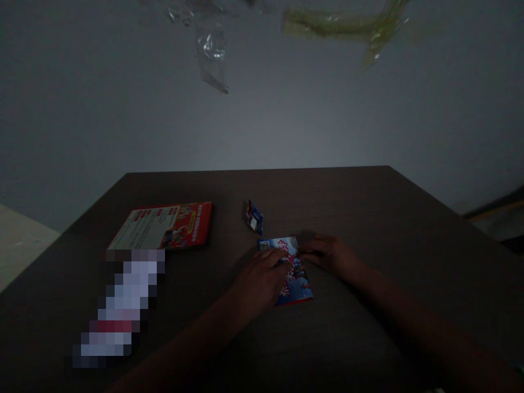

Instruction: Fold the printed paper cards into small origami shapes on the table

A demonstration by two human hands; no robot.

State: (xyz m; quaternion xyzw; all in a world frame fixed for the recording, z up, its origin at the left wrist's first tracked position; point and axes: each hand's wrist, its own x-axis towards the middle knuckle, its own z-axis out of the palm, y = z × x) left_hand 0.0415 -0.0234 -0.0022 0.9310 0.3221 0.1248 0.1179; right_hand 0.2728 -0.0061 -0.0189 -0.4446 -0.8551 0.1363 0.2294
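Observation:
A blue printed paper [301,278] with large red-and-white lettering and a picture lies on the dark table before me. My left hand [262,275] rests flat over its left part, fingers stretched out and covering some of the print. At the paper's upper right edge is my right hand [329,254], its thumb and fingers brought together on the edge. The dim light hides exactly how the fingertips grip. Just beyond the paper, a small folded blue-and-red paper piece [254,219] stands partly raised, touched by neither hand.
To the left lies a flat red-and-white printed box or book [164,226]. Nearer to me is a long pale item [123,308], blurred out by pixelation. The brown table [327,191] meets a grey wall [262,125] bearing clear plastic [212,54] and yellowish tape [335,24].

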